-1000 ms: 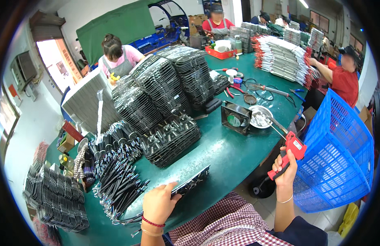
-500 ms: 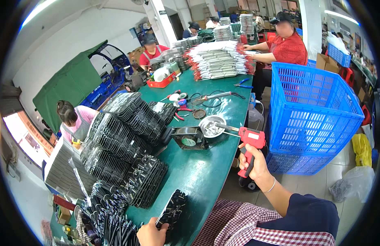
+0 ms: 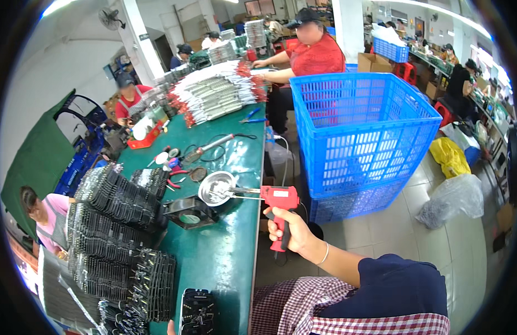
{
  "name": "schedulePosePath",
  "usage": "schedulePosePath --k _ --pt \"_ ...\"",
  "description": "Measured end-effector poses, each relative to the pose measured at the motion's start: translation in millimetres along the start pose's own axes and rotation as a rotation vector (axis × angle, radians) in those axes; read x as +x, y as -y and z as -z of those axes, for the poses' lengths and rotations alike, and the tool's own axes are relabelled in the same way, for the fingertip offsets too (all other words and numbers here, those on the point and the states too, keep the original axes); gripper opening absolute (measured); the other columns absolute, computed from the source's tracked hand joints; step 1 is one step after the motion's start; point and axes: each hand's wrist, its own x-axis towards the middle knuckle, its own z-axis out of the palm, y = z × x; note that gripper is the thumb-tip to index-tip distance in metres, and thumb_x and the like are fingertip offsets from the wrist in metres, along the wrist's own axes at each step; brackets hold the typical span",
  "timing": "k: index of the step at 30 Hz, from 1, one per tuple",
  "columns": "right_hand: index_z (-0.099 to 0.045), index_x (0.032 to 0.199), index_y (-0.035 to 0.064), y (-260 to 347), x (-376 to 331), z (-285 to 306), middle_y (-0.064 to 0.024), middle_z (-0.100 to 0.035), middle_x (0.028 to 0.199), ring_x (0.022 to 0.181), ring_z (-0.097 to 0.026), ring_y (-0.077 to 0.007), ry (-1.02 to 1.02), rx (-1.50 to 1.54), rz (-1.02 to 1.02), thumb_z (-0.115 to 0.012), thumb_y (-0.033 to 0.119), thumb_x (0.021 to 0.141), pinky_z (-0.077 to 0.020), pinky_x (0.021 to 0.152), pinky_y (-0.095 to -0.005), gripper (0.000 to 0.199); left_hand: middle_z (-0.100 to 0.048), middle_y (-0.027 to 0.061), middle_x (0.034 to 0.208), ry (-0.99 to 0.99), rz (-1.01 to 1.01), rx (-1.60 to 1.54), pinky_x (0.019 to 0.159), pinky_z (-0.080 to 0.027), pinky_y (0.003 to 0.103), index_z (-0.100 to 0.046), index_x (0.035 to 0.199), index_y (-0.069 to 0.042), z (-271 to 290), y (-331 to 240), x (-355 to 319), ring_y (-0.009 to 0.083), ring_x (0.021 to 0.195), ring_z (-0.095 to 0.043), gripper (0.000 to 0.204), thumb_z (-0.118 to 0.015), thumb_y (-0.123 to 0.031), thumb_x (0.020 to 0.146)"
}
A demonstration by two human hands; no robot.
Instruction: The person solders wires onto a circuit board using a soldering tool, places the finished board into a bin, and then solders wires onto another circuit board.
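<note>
- Right hand (image 3: 291,230) is wrapped tight around the grip of a red soldering gun (image 3: 280,205), held just off the counter (image 3: 225,262) edge.
- Its metal tip reaches left from that hand into a small metal bowl (image 3: 215,187) on the counter.
- Left hand (image 3: 171,328) barely shows at the bottom edge; whether it is open or closed cannot be told. It sits just beside a black circuit part (image 3: 197,310).
- Left of the bowl lies a black fan (image 3: 190,212), with stacks of black parts (image 3: 116,223) beyond.
- Right of the gun hand stands a blue crate (image 3: 361,134) on the floor.
</note>
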Motion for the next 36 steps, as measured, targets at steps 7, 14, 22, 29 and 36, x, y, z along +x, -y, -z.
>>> schedulePosePath --k 7,14,22,29,36 --pt "-0.056 0.103 0.0065 6.7 -0.4 0.5 -0.0033 -0.050 0.060 0.047 -0.043 -0.0110 0.052 0.001 -0.028 -0.060 0.026 0.090 -0.0398 0.050 -0.0284 0.024 -0.067 0.0215 0.082 0.053 0.030 0.024 0.068 -0.050 0.045 -0.067 0.103 -0.006 -2.7 -1.1 1.7 0.0404 0.077 -0.064 0.036 -0.073 -0.027 0.075" --pt "-0.055 0.106 0.0054 3.4 3.8 -4.5 -0.0043 -0.050 0.061 0.047 -0.043 -0.0122 0.044 -0.043 -0.041 -0.055 0.030 0.092 -0.0381 0.048 -0.0289 0.028 -0.062 0.0127 0.061 -0.172 -0.081 0.159 0.058 -0.048 0.043 -0.072 0.085 -0.014 -25.1 9.4 -11.3 0.0334 0.061 -0.061 0.027 -0.077 -0.031 0.065" --pt "-0.053 0.108 0.0052 2.3 4.1 0.5 -0.0031 -0.048 0.062 0.046 -0.041 -0.0102 0.094 -0.018 -0.025 -0.052 0.030 0.094 -0.0363 0.047 -0.0254 0.029 -0.064 0.0115 0.071 -0.283 -0.103 0.097 0.055 -0.047 0.039 -0.070 0.094 -0.014 26.0 -17.9 -52.3 0.0300 0.063 -0.062 0.020 -0.071 -0.020 0.075" --pt "-0.052 0.111 0.0055 9.0 3.9 8.2 -0.0025 -0.048 0.062 0.046 -0.041 -0.0097 0.078 -0.009 -0.008 -0.049 0.030 0.096 -0.0368 0.045 -0.0249 0.029 -0.068 0.0054 0.090 -0.489 -0.218 0.151 0.065 -0.050 0.034 -0.068 0.103 -0.015 73.3 -41.8 -77.3 0.0250 0.074 -0.064 0.030 -0.065 -0.009 0.074" --pt "-0.049 0.118 0.0028 22.8 -0.9 20.2 -0.0021 -0.045 0.063 0.046 -0.040 -0.0082 0.149 -0.008 0.022 -0.047 0.028 0.098 -0.0373 0.043 -0.0232 0.032 -0.070 0.0053 0.085 -0.421 -0.159 0.349 0.063 -0.052 0.034 -0.068 0.088 -0.008 66.9 -43.7 -102.6 0.0214 0.074 -0.067 0.027 -0.066 -0.003 0.062"
